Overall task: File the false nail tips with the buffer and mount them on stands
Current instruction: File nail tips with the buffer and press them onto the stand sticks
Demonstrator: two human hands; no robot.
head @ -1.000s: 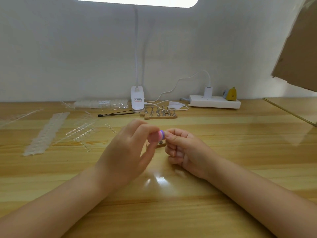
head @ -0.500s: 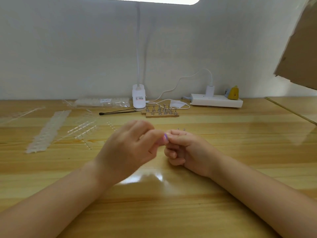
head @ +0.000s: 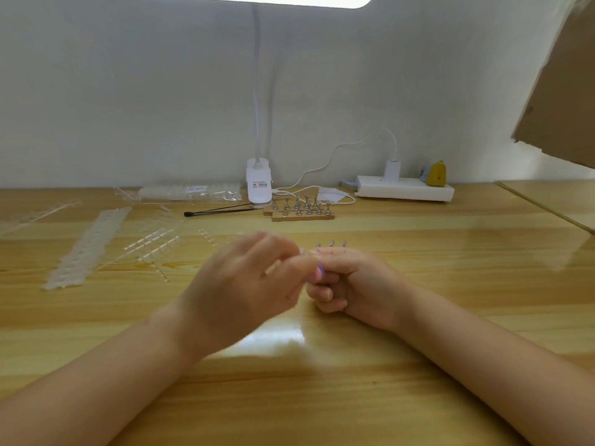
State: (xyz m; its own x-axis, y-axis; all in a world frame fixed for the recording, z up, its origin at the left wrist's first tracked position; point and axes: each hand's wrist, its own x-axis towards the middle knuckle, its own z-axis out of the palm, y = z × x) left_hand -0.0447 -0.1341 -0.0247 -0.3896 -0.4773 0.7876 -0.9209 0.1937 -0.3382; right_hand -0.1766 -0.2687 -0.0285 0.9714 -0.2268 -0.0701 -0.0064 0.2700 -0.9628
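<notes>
Mid-worktop, nearer front edge: pink/purple buffer (head: 319, 271) is pinched by left hand (head: 244, 284), motion-blurred. Right hand (head: 354, 284) is curled tight, presumably on a nail tip; tip itself not visible. Stands (head: 301, 210) sit well apart twd back edge. Risk: tip is clear and small; if flicked out by a filing stroke, likely lost among the clear strips (head: 87, 249) near left edge.

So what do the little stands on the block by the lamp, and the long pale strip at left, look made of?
The small silvery stands look like metal: grey with a dull gleam. They sit on a brown base block, seemingly wood or cork. The long translucent strip of nail tips looks like clear plastic, milky and faintly glossy.
</notes>
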